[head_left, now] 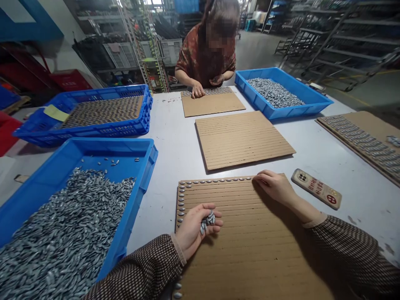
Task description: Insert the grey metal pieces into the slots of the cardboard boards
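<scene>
My left hand [196, 227] is cupped palm up around a small heap of silvery, leaf-shaped metal pieces [207, 221], above the left part of a lined cardboard sheet [243, 250]. At the sheet's far edge, toward the right, my right hand [276, 187] has its fingertips pinched together at the end of a row of the same pieces [215, 181]. Whatever those fingertips hold is hidden. Another line of pieces [181, 204] runs down the sheet's left edge, partly covered by my left arm.
A blue tray [151, 160] heaped with loose pieces stands at left, with a blue crate [146, 106] behind. Beyond my sheet lie stacked lined cardboard [243, 139] and a phone [316, 188]. Opposite, a co-worker [206, 54] handles another sheet [212, 104] beside a second blue tray [281, 113].
</scene>
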Demonstrator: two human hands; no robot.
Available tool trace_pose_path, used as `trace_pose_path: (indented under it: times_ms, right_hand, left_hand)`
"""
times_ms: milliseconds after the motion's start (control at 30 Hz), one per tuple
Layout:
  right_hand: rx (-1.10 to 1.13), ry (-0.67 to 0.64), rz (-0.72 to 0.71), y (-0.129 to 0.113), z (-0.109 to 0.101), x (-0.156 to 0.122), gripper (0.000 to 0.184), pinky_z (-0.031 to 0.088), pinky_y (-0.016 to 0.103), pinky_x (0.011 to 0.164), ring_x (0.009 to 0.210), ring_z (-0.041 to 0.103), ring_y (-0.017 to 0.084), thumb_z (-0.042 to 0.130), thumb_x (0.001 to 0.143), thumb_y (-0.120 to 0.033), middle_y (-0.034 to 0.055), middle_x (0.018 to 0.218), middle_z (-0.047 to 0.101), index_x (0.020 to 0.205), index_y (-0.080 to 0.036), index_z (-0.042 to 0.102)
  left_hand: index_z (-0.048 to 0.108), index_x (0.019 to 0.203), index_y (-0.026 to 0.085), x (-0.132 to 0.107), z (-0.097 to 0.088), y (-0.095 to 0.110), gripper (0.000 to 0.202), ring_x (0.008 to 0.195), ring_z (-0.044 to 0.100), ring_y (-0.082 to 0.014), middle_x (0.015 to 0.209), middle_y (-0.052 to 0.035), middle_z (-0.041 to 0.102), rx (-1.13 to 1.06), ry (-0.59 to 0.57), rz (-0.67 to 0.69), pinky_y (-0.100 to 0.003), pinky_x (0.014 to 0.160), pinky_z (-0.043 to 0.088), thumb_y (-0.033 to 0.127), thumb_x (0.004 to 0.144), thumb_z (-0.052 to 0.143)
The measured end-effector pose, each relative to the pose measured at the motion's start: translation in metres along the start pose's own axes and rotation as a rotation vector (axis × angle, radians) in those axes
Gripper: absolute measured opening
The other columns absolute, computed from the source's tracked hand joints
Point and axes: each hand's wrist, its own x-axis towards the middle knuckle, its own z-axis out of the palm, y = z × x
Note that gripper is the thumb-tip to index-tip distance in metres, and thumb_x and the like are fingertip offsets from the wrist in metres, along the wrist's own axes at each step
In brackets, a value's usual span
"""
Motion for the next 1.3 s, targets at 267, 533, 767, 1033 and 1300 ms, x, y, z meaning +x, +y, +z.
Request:
trace_pose_path:
  times_ms: [267,533,767,1033,1300]
  right_hand:
    - [-0.138,-0.042,-0.089,0.005,0.001,0.004,0.027,0.049,0.027,0.070,0.084,0.063,0.018,0.043,0.093,-0.018,0.0065,0.095,0.068,0.090,-0.023,0.070]
    - [-0.158,-0.083,-0.126,0.007,-0.003,0.005,0.030,0.050,0.029,0.073,0.085,0.061,0.019,0.041,0.091,-0.014,0.0071,0.094,0.067,0.092,-0.022,0.070]
    - [0.152,0.016,-0.064,-0.048,-0.009,0.000,0.020,0.052,0.031,0.073,0.086,0.063,0.020,0.049,0.093,-0.027,0.0086,0.100,0.066,0.102,-0.022,0.065]
    - [0.752,-0.234,0.009,-0.164,0.006,-0.007,0.015,0.049,0.026,0.064,0.072,0.059,0.014,0.053,0.093,-0.031,0.0040,0.082,0.066,0.097,-0.020,0.063]
    - [1.130,-0.372,0.336,-0.179,0.023,0.001,0.017,0.051,0.027,0.066,0.074,0.063,0.015,0.059,0.088,-0.035,0.0037,0.082,0.069,0.087,-0.018,0.064]
  left_hand:
    - [0.056,0.093,0.011,0.004,-0.005,-0.004,0.010,0.061,0.065,-0.0125,0.080,-0.0098,0.067,0.049,-0.043,-0.019,-0.021,0.055,0.052,0.017,0.084,0.058]
    - [0.056,0.087,0.012,0.004,-0.007,-0.006,0.021,0.055,0.062,-0.0104,0.072,-0.0068,0.066,0.079,-0.076,0.017,-0.019,0.051,0.049,0.030,0.081,0.067]
    - [0.049,0.081,0.017,0.007,-0.009,-0.011,0.039,0.050,0.057,-0.0089,0.065,-0.0033,0.064,0.063,-0.092,0.064,-0.017,0.044,0.040,0.045,0.072,0.073]
    - [0.048,0.081,0.018,0.006,-0.008,-0.014,0.043,0.045,0.048,-0.0045,0.060,0.0019,0.059,0.125,-0.034,0.109,-0.015,0.040,0.024,0.051,0.070,0.072]
    - [0.046,0.075,0.018,0.009,-0.009,-0.017,0.046,0.045,0.041,-0.0028,0.058,0.0051,0.052,0.100,0.017,0.175,-0.014,0.039,0.020,0.051,0.066,0.076]
